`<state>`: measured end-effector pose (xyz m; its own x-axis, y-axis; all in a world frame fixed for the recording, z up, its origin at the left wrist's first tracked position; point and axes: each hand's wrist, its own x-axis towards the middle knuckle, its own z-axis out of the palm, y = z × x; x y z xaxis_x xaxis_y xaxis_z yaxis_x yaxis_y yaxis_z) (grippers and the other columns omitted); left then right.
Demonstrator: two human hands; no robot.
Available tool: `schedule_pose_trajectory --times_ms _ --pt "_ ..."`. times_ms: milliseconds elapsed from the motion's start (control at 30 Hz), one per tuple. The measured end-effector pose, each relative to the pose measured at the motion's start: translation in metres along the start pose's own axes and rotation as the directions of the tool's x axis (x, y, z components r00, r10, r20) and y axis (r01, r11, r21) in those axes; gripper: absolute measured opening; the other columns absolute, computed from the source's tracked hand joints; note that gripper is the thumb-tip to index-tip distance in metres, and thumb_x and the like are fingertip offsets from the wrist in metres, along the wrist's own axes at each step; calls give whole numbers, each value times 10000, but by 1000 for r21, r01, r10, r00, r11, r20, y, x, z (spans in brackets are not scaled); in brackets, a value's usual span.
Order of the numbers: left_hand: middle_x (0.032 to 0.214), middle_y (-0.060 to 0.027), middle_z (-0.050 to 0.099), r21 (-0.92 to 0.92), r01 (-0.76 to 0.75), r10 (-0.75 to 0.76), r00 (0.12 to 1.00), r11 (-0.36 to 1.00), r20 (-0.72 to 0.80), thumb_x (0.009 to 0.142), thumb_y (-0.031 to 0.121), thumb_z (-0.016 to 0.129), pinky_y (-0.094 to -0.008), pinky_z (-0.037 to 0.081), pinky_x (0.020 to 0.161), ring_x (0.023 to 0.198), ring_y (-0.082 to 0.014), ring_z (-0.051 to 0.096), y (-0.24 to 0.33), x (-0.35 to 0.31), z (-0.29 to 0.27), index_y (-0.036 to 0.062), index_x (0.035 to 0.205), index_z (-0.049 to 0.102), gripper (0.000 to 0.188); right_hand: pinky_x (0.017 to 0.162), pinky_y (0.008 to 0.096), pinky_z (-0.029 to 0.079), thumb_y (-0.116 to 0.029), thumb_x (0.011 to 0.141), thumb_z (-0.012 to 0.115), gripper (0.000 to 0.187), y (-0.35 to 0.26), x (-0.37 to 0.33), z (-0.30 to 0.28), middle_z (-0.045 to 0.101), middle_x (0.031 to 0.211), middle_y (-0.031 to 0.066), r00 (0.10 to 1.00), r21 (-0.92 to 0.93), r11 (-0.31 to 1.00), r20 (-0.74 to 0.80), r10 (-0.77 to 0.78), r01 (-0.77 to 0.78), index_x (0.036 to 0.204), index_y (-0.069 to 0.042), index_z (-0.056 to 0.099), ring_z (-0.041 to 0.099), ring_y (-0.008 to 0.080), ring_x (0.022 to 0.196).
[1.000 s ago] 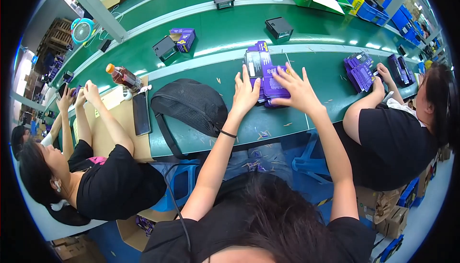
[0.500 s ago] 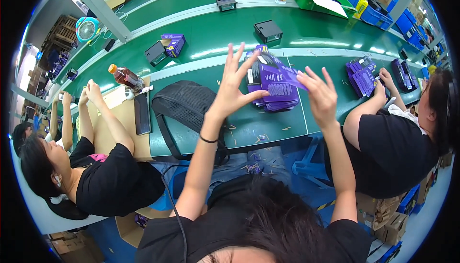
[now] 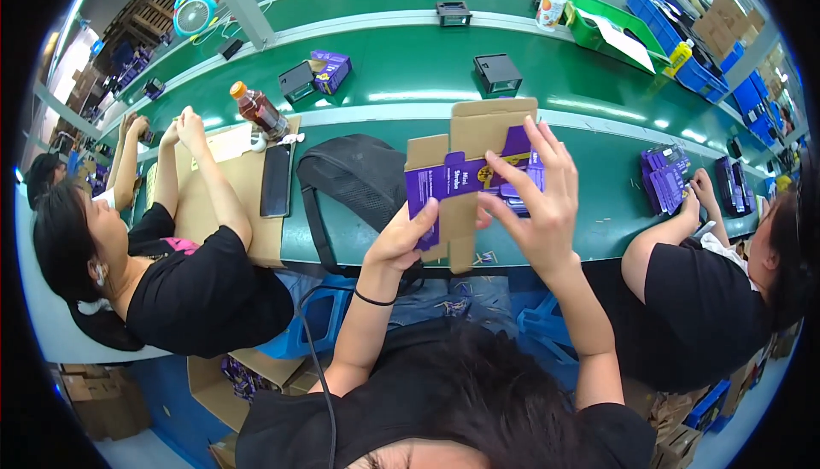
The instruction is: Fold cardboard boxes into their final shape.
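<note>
A partly unfolded purple carton (image 3: pixel 440 180) with brown cardboard insides is held up in front of me, its flaps standing out above and below. My left hand (image 3: pixel 403 237) grips the lower left corner, thumb on the purple face and the other fingers behind. At the right side, my right hand (image 3: pixel 551 204) has its fingers bent around the carton's edge, with thumb and forefinger over the printed face. The carton and right hand mostly hide the purple stack behind them. A black mesh backpack (image 3: pixel 359 174) lies on the green bench left of the carton.
Co-workers sit on both sides, one near more purple cartons (image 3: pixel 664 178). Beyond are black box-shaped units (image 3: pixel 497 73), a drink bottle (image 3: pixel 259 110), a white bottle (image 3: pixel 551 5) and a green bin (image 3: pixel 589 32). A dark cable (image 3: pixel 312 358) runs past my left arm.
The purple piece, earlier tilted at my right hand, now stands partly unfolded between both hands. My left hand has gone from spread to gripping it. The view has shifted slightly.
</note>
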<state>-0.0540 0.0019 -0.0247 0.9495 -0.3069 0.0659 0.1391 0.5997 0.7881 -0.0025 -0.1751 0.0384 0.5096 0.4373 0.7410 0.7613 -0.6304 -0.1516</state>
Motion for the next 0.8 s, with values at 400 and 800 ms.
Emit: schedule_pose_trajectory --times_ms 400,800 --pt "1270 -177 449 440 -219 330 924 871 -193 794 618 593 -318 430 869 1085 -227 509 -29 -11 -3 20 1348 342 853 980 439 403 -65 667 757 459 -23 -40 26 384 1390 189 915 797 514 114 387 -317 1095 -31 594 423 327 1264" --pt "1184 -143 374 740 -395 595 804 543 -7 967 451 391 -339 475 767 877 -216 548 -26 -5 -3 79 1334 340 525 907 331 450 -10 645 745 434 -1 -66 14 512 1300 208 902 685 591 279 328 -427 1066 -39 645 578 290 1073"
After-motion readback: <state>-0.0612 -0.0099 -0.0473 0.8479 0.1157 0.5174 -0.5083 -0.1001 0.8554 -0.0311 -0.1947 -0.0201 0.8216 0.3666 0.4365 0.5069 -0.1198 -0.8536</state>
